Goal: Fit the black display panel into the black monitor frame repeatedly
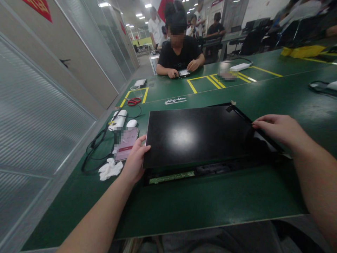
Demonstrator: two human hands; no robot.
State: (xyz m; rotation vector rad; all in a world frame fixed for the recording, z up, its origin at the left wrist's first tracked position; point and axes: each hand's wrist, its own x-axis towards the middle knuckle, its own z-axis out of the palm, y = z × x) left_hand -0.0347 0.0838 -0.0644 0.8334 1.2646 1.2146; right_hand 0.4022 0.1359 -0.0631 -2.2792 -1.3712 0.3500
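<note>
A flat black LCD screen panel lies over a shallow black frame, its left side raised and shifted clear of the frame. My left hand grips the panel's left edge, thumb on top and fingers underneath. At the right edge, my right hand pinches the panel with thumb and fingertips, close against the frame's rim; the exact contact is partly hidden. Below the panel's near edge, a narrow green circuit board shows inside the frame. A small pale tab sticks up at the far right corner.
Left on the green table are a phone, crumpled tissue, a white mouse-like object, a white power strip, black cables and red scissors. White strips lie beyond the panel. A person works opposite.
</note>
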